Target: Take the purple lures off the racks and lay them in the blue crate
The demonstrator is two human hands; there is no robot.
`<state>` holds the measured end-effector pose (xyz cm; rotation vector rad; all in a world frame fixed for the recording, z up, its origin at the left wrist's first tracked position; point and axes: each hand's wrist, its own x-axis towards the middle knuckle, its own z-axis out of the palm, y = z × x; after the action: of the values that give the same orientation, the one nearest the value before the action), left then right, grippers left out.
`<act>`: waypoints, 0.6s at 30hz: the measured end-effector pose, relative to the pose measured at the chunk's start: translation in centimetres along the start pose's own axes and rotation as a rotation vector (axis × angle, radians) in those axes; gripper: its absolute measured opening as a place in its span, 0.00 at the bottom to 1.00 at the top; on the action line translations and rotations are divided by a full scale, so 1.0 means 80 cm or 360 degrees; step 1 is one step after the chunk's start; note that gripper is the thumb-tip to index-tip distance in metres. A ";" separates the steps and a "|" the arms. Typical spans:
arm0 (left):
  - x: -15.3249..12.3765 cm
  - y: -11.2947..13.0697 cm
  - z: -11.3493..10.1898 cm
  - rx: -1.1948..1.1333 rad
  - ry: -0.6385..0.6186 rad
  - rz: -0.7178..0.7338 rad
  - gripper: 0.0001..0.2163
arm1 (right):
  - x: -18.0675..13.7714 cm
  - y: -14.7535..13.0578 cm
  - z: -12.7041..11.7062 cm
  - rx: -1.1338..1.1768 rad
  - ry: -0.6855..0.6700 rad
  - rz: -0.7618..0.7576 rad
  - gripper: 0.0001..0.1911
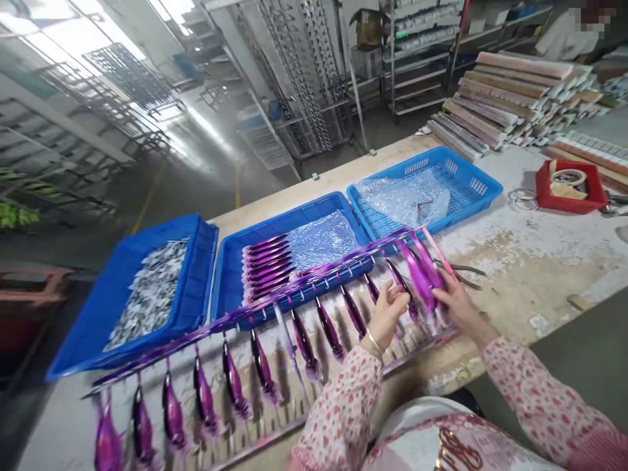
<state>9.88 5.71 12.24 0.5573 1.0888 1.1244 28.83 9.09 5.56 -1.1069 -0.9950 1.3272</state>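
Observation:
A long purple-stained rack point(304, 286) slants across the table, with several black-and-purple fishing lures point(235, 379) hanging from its hooks. At its right end, my right hand point(458, 302) has its thumb and fingers closed on a glossy purple lure point(422, 278). Just left of it, my left hand point(390, 313) is raised among the hanging lures, fingers curled in toward the thumb; whatever is between the fingertips is too small to make out. A pink strip point(436, 250) at the rack's end rises beside my right hand.
Behind the rack stand a blue bin point(196, 294) of silvery pieces, a blue tray point(228, 261) with lures on bubble wrap, and a blue basket point(473, 180). Pliers point(466, 269) lie near my right hand. A red box point(591, 196) and stacked strips point(520, 98) are at right.

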 end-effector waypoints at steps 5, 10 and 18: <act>-0.023 0.016 -0.068 -0.0089 0.0266 0.0239 0.29 | -0.065 0.010 0.150 -0.0864 -0.0641 -0.0369 0.34; -0.033 0.069 -0.156 -0.0124 0.0397 0.0106 0.26 | -0.074 0.003 0.213 -0.1057 -0.1099 -0.0540 0.37; 0.078 0.286 -0.283 0.0998 0.0451 0.0685 0.34 | 0.068 -0.053 0.264 -0.0866 -0.0915 -0.0554 0.16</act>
<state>-20.23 16.64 19.16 1.1932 1.6355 1.2471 9.25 15.56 13.87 -0.8813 -1.9650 1.1291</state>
